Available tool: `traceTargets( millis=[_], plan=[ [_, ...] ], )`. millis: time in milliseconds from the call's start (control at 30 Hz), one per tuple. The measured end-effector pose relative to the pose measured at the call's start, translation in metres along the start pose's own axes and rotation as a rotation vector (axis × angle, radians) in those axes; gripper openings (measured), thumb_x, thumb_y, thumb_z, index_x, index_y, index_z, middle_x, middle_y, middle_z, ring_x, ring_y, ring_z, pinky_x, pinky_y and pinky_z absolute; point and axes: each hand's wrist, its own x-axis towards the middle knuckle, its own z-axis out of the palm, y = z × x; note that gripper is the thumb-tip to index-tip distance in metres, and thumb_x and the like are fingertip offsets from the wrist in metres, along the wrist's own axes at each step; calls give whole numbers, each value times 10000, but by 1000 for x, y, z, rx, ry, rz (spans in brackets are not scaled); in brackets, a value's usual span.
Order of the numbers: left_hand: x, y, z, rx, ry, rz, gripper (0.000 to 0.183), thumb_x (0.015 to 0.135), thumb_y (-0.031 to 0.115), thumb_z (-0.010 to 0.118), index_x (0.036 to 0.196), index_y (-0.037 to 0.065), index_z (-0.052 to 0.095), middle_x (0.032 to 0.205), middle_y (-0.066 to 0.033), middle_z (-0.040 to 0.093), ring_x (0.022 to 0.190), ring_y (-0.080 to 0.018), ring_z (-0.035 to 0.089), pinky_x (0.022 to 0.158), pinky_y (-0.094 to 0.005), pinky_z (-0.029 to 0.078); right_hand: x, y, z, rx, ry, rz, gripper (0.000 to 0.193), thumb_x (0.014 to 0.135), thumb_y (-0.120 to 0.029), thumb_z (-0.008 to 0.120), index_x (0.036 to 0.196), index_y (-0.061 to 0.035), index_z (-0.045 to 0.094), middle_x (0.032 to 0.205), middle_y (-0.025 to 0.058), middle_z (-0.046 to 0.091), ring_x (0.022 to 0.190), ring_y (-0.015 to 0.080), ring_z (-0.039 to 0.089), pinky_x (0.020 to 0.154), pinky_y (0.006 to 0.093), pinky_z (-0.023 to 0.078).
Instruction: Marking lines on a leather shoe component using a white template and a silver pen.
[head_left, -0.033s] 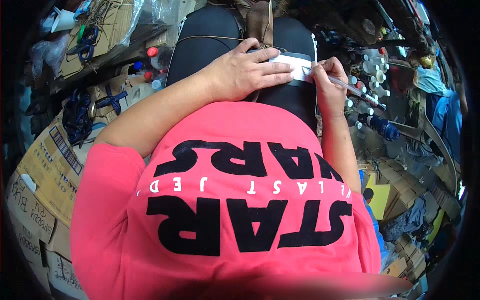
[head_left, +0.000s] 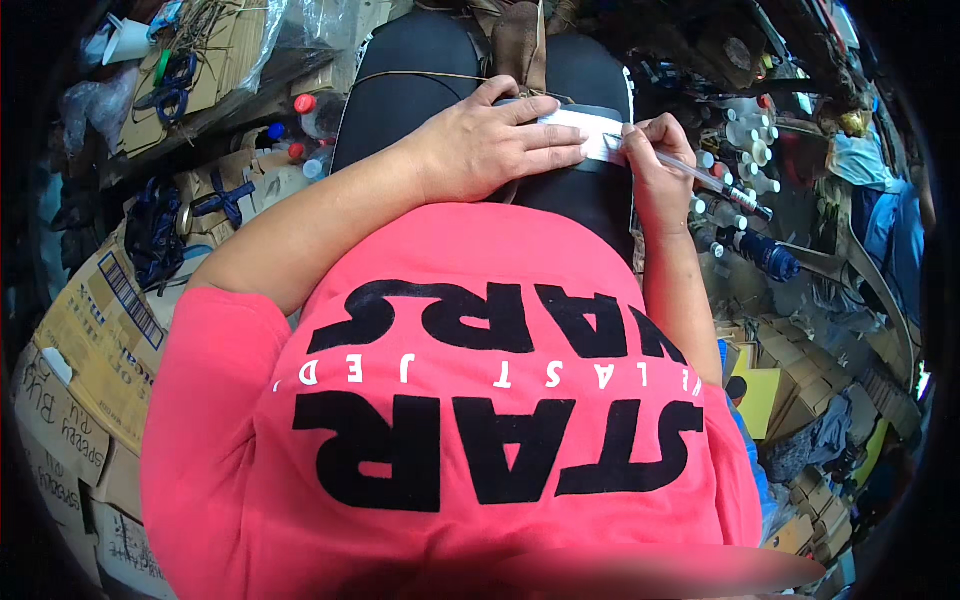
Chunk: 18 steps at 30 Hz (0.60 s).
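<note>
Across my dark-trousered thighs lies a small white piece of paper [head_left: 598, 127] on a dark grey flat piece [head_left: 592, 109]. My left hand [head_left: 495, 140] rests palm down on the paper's left part, fingers stretched and apart, holding nothing. From the right, my right hand [head_left: 660, 165] pinches a clear-barrelled pen [head_left: 705, 180] with its tip end at the paper. The back end of the pen points down to the right. Any marks on the paper are too small to read. The left palm hides part of what lies under it.
Several capped plastic bottles [head_left: 745, 140] stand to the right, beside a dark blue bottle [head_left: 765, 255]. Bottles with red caps [head_left: 305, 104] are left of my legs. Flattened cardboard [head_left: 100, 340] lies at left, with more cardboard pieces [head_left: 800, 365] at right. Blue-handled scissors [head_left: 172, 100] lie at the upper left.
</note>
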Motion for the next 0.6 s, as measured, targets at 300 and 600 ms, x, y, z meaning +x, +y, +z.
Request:
traceTargets(
  millis=[300,600],
  plan=[
    [1,1,-1,4,-4,0,502,875,164,567,1366,270,542,1393,93,522,1261,-164,473,1042,-414,344,-1,-1,-1,17,-2,9,219,869,-48,664,726,-40,498,706,-25,514,643,35,462,561,205,389],
    [0,-1,0,19,1,9,497,879,165,553,1364,271,544,1398,97,518,1246,-162,481,1030,-410,353,1,0,-1,1,5,-7,219,868,-43,652,722,-43,489,708,-21,510,632,36,448,559,208,388]
  ],
)
